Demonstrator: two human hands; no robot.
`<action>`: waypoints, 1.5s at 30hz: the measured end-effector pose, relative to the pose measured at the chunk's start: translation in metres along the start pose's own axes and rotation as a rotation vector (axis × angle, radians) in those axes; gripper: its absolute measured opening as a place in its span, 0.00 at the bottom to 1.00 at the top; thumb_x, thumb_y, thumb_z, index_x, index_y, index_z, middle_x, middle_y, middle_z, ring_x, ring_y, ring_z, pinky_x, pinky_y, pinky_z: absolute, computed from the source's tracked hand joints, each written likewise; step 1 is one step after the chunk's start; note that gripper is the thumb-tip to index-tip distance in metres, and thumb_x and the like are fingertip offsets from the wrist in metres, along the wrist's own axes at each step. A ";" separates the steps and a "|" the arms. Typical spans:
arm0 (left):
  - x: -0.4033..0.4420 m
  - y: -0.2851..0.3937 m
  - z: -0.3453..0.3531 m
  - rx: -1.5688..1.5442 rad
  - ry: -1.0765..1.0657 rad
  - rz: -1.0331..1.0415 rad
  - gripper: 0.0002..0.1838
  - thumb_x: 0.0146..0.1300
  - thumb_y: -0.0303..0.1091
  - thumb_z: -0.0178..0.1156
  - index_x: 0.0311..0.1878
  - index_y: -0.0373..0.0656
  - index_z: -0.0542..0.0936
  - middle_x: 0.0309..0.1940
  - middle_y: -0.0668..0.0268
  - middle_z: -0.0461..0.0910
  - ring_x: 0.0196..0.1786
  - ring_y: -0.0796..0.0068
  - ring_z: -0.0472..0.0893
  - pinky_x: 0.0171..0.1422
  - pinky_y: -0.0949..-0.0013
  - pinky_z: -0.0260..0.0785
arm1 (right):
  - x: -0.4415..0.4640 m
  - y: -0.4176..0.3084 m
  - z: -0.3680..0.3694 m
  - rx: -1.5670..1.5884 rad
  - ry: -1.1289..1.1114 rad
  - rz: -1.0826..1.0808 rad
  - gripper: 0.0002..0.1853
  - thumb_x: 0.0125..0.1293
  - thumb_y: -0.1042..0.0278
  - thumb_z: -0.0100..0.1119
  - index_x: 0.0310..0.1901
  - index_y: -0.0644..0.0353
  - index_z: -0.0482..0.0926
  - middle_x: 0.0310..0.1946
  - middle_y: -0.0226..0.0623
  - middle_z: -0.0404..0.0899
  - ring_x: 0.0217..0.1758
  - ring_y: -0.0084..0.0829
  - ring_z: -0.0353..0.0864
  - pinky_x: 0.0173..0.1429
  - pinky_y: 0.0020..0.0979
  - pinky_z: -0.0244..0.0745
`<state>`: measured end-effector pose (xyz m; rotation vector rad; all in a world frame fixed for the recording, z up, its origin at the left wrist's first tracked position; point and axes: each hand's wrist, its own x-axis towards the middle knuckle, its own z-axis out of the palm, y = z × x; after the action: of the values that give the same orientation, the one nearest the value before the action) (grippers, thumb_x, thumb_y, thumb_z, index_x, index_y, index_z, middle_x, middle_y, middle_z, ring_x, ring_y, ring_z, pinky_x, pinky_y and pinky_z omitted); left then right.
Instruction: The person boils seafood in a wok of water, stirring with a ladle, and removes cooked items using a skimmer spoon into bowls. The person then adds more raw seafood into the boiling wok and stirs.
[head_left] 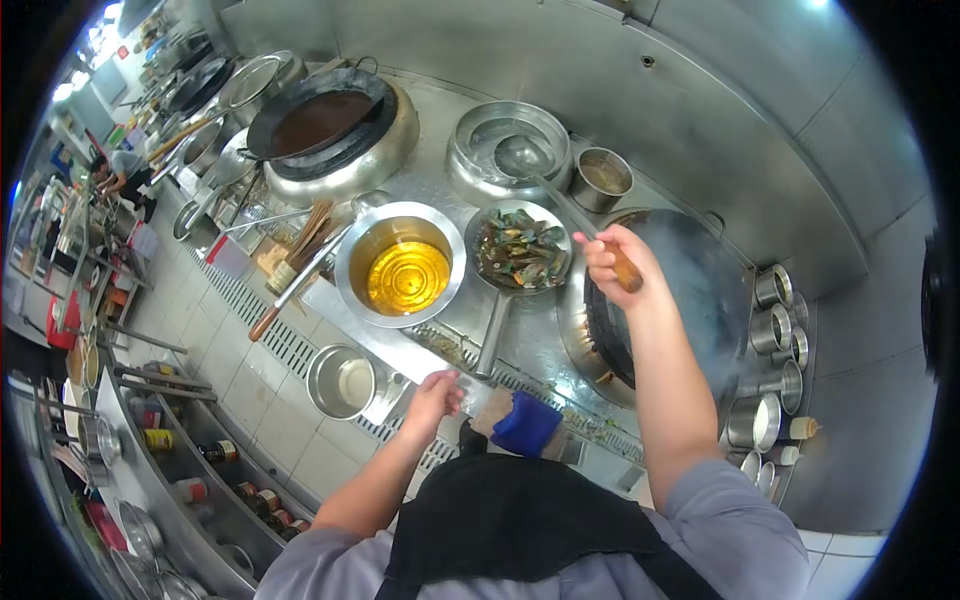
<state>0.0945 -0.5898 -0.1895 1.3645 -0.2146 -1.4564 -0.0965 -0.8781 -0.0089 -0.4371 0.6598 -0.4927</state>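
Observation:
My right hand (pixel 618 262) is wrapped around the wooden-ended handle of a ladle (pixel 568 205). The ladle's bowl is over a round steel basin (pixel 468 165) at the back; whether it touches the liquid I cannot tell. Below that forearm sits a dark wok (pixel 690 290) giving off smoke. My left hand (pixel 436 398) has loosely curled fingers, holds nothing visible and hovers by the stove's front edge. Near it, the handle of a strainer (pixel 490 335) points toward me. Green-shelled mussels (pixel 522 248) fill the strainer, beside a steel pot (pixel 350 270) with yellow oil (pixel 408 278).
A folded blue cloth (pixel 528 425) lies at the front edge. On the left are another wok (pixel 320 125) with brown liquid, a wooden-handled tool (pixel 295 290) and a steel pan (pixel 340 385). Several steel cups (pixel 770 328) line the right side. A person (pixel 128 180) bends down far left.

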 end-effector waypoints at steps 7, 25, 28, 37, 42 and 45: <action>0.030 0.013 0.023 0.070 0.027 0.085 0.17 0.67 0.44 0.54 0.53 0.45 0.71 0.33 0.70 0.76 0.32 0.78 0.75 0.36 0.73 0.66 | -0.099 0.013 -0.008 -0.101 0.139 0.046 0.17 0.61 0.71 0.47 0.50 0.72 0.68 0.21 0.30 0.68 0.15 0.18 0.63 0.15 0.21 0.58; 0.081 0.050 0.069 0.005 -0.103 -0.239 0.14 0.65 0.40 0.55 0.42 0.36 0.73 0.27 0.65 0.74 0.23 0.75 0.74 0.28 0.68 0.71 | -0.181 0.062 -0.009 -0.860 0.524 -0.631 0.22 0.60 0.82 0.46 0.58 0.66 0.69 0.23 0.29 0.70 0.15 0.18 0.67 0.19 0.21 0.65; 0.105 0.044 0.077 0.292 -0.230 -0.162 0.08 0.59 0.28 0.58 0.38 0.39 0.70 0.21 0.68 0.71 0.19 0.78 0.71 0.20 0.71 0.67 | -0.174 0.080 -0.024 -0.778 0.443 -0.590 0.26 0.62 0.82 0.45 0.64 0.64 0.63 0.26 0.30 0.71 0.14 0.17 0.66 0.17 0.21 0.62; 0.052 0.065 0.076 0.296 -0.274 -0.066 0.12 0.57 0.26 0.58 0.43 0.38 0.71 0.21 0.69 0.70 0.17 0.79 0.69 0.18 0.73 0.64 | -0.209 0.072 -0.036 -0.756 0.460 -0.490 0.25 0.62 0.82 0.47 0.63 0.65 0.64 0.24 0.31 0.70 0.12 0.19 0.65 0.15 0.22 0.60; 0.012 0.107 0.085 0.277 -0.317 0.007 0.12 0.57 0.27 0.58 0.45 0.38 0.71 0.20 0.70 0.69 0.16 0.80 0.69 0.18 0.74 0.63 | -0.199 0.057 -0.059 -0.053 0.029 -0.381 0.22 0.62 0.77 0.49 0.60 0.63 0.66 0.20 0.31 0.66 0.11 0.21 0.64 0.13 0.25 0.60; -0.011 0.135 0.094 0.235 -0.346 0.017 0.13 0.56 0.26 0.58 0.45 0.39 0.72 0.20 0.70 0.69 0.16 0.80 0.68 0.18 0.75 0.62 | -0.170 0.051 -0.074 -0.349 0.205 -0.332 0.20 0.63 0.76 0.50 0.58 0.60 0.68 0.19 0.30 0.66 0.11 0.21 0.64 0.13 0.25 0.60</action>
<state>0.0916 -0.6837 -0.0546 1.2810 -0.6356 -1.6877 -0.2477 -0.7592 -0.0090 -0.8410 0.8819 -0.7467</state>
